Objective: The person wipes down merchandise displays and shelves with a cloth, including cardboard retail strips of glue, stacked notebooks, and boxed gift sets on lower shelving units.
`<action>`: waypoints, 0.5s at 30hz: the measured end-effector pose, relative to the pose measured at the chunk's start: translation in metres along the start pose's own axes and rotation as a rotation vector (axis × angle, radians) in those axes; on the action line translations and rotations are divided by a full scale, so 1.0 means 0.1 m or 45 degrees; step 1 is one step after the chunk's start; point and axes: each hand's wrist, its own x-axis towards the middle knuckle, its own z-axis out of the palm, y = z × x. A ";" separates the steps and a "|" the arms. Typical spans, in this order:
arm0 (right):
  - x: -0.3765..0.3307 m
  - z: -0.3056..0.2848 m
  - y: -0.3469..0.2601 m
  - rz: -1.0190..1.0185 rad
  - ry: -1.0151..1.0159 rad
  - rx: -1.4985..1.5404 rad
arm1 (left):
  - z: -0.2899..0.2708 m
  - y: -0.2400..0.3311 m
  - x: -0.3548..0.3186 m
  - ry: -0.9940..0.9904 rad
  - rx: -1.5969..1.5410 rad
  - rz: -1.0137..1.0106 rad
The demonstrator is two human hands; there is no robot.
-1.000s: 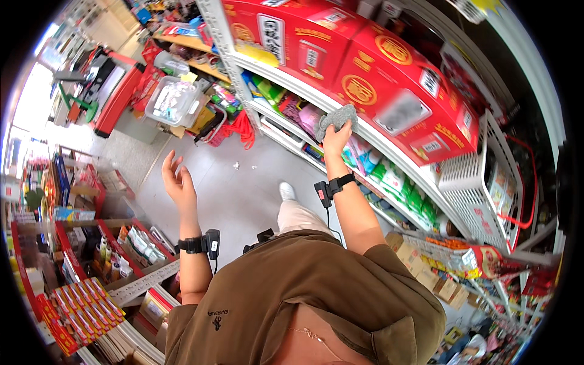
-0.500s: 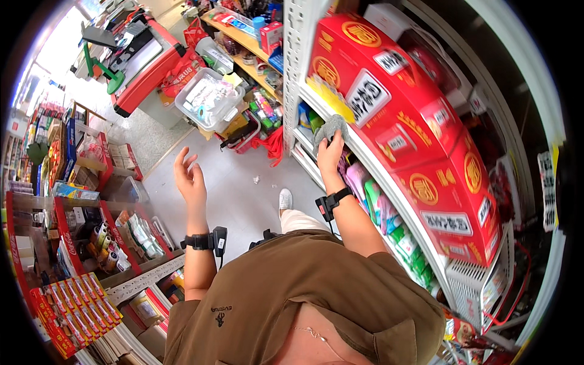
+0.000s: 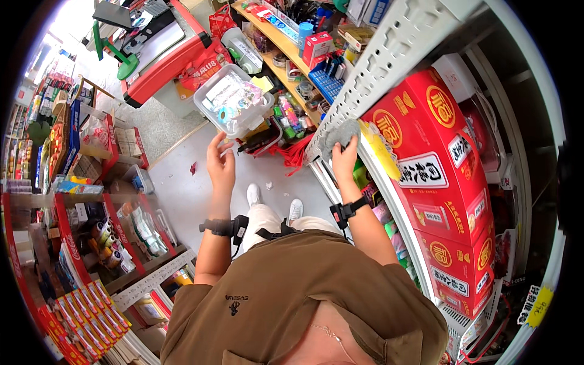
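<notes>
My right hand (image 3: 345, 159) grips a crumpled grey cloth (image 3: 340, 134). The cloth is at the left end of a white shelf's front edge, close to the perforated upright (image 3: 380, 64) and a yellow label strip (image 3: 382, 152). Whether it presses on the metal I cannot tell. My left hand (image 3: 220, 164) hangs in the air with nothing in it, fingers loosely apart. Just beyond its fingertips, in the picture, stands a clear plastic tub (image 3: 240, 115) with small packets inside. Large red gift boxes (image 3: 420, 152) sit on the shelf, right of the cloth.
Wooden shelving (image 3: 286, 45) with small goods stands ahead. Far left is a red-edged counter (image 3: 167, 58) with a green stand (image 3: 128, 66). Red-edged display bins (image 3: 125, 243) line the left. Red cords (image 3: 298, 155) hang near the floor, and scraps lie by my white shoes (image 3: 253, 193).
The view has shifted, and both my shoes now show. My right hand and the cloth have moved along the shelf edge to its left end, by the upright. My left hand stays raised.
</notes>
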 end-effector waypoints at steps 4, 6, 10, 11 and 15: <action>-0.01 -0.02 -0.11 0.128 0.000 -0.046 | 0.17 -0.22 0.35 -0.184 -0.057 -0.064; 0.02 0.00 -0.13 0.106 0.044 -0.003 | 0.27 -0.24 0.58 -0.385 -0.075 -0.146; 0.06 0.13 -0.18 0.171 -0.109 0.255 | 0.56 -0.53 0.91 -0.825 -0.253 -0.212; 0.06 0.16 -0.20 0.204 -0.273 0.280 | 0.64 -0.55 0.94 -0.946 -0.272 -0.237; 0.01 0.40 -0.93 0.342 -0.551 0.763 | 0.86 -0.17 1.09 -1.287 -0.551 -0.842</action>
